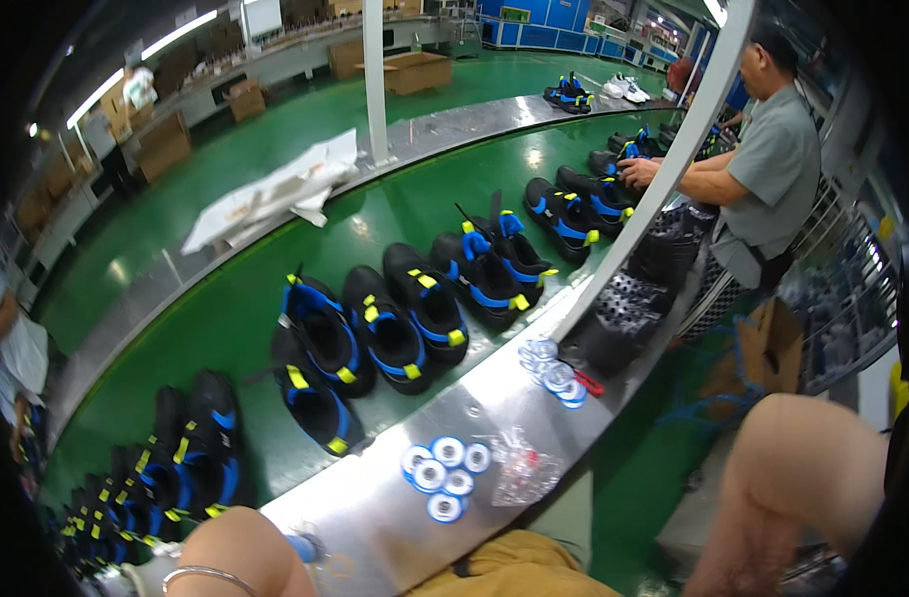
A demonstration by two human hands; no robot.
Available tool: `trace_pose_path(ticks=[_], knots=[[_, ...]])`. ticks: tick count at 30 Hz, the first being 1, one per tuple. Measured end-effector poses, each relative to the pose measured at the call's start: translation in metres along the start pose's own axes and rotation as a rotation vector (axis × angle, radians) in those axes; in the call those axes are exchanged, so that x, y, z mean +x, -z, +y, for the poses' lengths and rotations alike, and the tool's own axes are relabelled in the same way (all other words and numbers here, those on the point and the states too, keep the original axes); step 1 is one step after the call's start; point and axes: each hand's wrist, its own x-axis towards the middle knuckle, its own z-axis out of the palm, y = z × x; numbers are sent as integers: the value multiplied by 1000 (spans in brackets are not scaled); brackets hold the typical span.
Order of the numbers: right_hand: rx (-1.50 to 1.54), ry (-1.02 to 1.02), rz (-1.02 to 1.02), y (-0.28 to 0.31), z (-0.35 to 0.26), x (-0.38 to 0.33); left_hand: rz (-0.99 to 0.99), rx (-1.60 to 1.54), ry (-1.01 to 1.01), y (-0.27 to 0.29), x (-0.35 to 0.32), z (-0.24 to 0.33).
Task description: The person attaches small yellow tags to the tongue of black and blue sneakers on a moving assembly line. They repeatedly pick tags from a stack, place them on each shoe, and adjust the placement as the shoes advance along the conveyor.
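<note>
My left arm (243,547), with a silver bangle at the wrist, shows at the lower left edge; its hand is out of view. My right arm (808,468) is bent at the right, its lower part running down past the edge, with that hand out of view too. Closest ahead on the metal ledge (375,507) lie several round white-and-blue rolls (444,478) beside a crumpled clear plastic bag (524,476) with something red in it. Black shoes (400,333) with blue linings and yellow tabs stand in rows on the green belt (275,428).
More rolls (554,373) and a red-handled tool (587,383) lie by a white post (663,169). Beyond it a co-worker (773,159) handles a shoe on the belt, next to dark bins (623,308). A white sheet (275,189) rests on the far ledge. A cardboard box (773,338) stands at right.
</note>
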Motion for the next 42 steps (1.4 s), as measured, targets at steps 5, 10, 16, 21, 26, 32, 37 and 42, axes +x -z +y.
trace_pose_path(ticks=[5, 10, 16, 21, 26, 32, 37, 42], knots=[[15, 4, 15, 7, 1, 0, 6, -17, -36, -5, 8, -4], [46, -11, 29, -2, -3, -5, 5, -19, -44, 4, 12, 11], [112, 3, 74, -5, -3, 5, -7, 29, -93, 4, 23, 14], [184, 17, 118, -8, -16, -1, 70, 33, -153, 18, 24, 46], [538, 105, 343, -25, -43, 12, 370, 56, -212, 55, 17, 52], [424, -390, -489, -175, 18, -59, 83, 1070, 734, 159, -123, -57], [315, -239, -720, -290, 76, -156, 11, 1262, 830, 222, -230, -114], [46, -103, -845, -360, 74, -169, 282, 853, 1257, 242, -233, -112]])
